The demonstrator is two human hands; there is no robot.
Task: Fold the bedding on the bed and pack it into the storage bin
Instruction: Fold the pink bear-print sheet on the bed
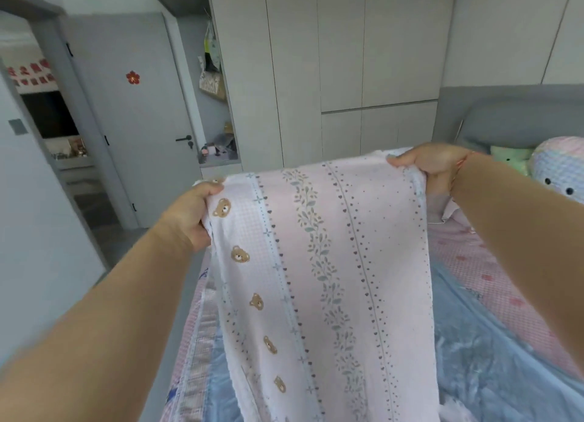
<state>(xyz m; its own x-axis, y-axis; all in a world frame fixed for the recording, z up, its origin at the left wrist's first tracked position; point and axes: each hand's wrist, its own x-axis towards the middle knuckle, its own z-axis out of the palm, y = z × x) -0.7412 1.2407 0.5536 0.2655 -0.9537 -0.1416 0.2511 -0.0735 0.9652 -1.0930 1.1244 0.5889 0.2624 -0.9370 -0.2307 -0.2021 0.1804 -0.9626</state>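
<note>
A pale pink sheet [322, 263] printed with teddy bears, leafy vines and rows of small hearts hangs in front of me, held up by its top edge over the bed. My left hand [189, 214] grips the top left corner. My right hand [433, 165] grips the top right corner, a thin red cord around that wrist. The sheet drapes down past the bottom of the view. Beneath it on the bed lies a shiny light blue blanket [493, 358] over a pink checked bedsheet [493, 263]. No storage bin is visible.
Plush toys [559, 169] sit at the grey headboard [505, 115] on the right. Tall grey wardrobe doors [347, 58] fill the far wall, with an open shelf niche [215, 105] beside them. A grey door [132, 121] stands open at the left, floor beside the bed.
</note>
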